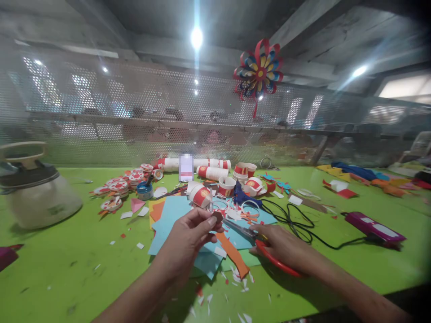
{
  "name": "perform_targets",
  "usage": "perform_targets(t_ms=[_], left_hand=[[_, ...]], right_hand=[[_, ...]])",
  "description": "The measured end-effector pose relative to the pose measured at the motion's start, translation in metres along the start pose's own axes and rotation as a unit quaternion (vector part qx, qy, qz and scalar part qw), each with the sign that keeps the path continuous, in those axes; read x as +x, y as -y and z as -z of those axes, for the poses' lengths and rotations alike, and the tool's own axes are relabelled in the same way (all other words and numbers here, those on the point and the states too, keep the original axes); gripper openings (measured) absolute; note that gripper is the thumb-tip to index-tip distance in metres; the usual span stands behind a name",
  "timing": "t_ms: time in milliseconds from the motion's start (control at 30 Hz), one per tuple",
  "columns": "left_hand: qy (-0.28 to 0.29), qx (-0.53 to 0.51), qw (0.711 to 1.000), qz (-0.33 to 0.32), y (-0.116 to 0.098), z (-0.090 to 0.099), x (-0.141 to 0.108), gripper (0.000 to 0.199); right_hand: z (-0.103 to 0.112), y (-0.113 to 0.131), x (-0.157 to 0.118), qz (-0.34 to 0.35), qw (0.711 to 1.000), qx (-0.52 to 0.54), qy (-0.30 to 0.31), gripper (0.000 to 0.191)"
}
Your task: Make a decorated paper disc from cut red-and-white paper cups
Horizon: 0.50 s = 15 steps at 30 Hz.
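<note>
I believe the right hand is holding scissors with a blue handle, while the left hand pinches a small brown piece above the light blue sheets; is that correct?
Not quite: the head view shows that the handle of the scissors is red, not blue. The right hand does hold them, and the left hand does pinch the small brown piece.

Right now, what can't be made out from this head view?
All in the head view:
Brown piece: partly covered by the left hand's fingers.
Scissors: handles partly hidden by the right hand.
Phone: display pixelated, unreadable.
Purple object: cut off by the left edge.
Perforated screen: what lies behind is blurred by its mesh.
</note>
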<state>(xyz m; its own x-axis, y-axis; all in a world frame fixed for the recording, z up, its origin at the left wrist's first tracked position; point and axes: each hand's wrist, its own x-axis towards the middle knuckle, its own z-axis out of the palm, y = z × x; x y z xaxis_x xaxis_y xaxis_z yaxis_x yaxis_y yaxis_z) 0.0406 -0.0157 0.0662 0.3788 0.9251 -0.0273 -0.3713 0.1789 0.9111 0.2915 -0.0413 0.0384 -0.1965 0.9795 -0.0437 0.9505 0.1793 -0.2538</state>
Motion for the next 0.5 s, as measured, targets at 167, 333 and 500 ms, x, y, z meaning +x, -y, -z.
perform_targets(t_ms=[167,333,500], left_hand=[[0.001,-0.003,1.000,-0.014,0.003,0.000,0.001,0.020],[-0.010,-0.009,1.000,-0.017,0.006,0.004,0.003,0.019],[-0.002,-0.014,1.000,-0.018,0.007,0.005,0.003,0.017]], right_hand=[[0.004,-0.002,0.003,0.035,0.998,-0.045,0.026,0.044],[0.013,0.006,0.003,0.037,0.988,-0.148,0.036,0.031],[0.034,0.024,-0.001,0.060,0.994,-0.090,-0.026,0.034]])
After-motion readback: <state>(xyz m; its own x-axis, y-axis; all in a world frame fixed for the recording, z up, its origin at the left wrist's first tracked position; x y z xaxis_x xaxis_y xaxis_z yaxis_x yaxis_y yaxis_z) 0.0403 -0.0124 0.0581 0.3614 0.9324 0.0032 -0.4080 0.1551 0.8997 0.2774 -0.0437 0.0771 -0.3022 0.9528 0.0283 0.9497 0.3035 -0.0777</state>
